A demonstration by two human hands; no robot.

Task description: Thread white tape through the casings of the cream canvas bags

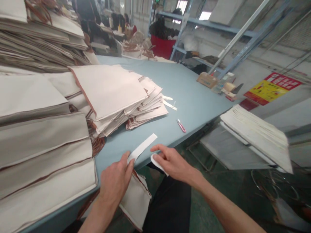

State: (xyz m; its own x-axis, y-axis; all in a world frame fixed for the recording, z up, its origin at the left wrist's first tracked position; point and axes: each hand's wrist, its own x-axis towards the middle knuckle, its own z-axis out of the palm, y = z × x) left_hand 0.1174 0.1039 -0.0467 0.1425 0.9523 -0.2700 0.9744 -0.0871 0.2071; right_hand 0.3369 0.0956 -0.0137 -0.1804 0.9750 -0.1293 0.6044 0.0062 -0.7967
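Observation:
My left hand [116, 178] pinches the near end of a flat white strip [143, 147] between thumb and index finger. The strip slants across the front edge of the blue-covered table [191, 94]. Just to the right, my right hand [173, 163] is closed around a white, rounded piece [157, 162]; the fingers partly cover it, and I cannot make out its kind. A cream fabric piece with brown edging [137, 199] hangs below the table edge, near my left wrist. Farther along the table lies a small pink-handled cutter [181, 126].
Piles of cream fabric pieces with brown trim [109, 89] fill the table's left side. White scraps [170, 103] lie beside them. A cardboard box [207, 79] stands at the far right edge. Right of the table is a stack of pale sheets [257, 132]. A person [87, 16] stands behind.

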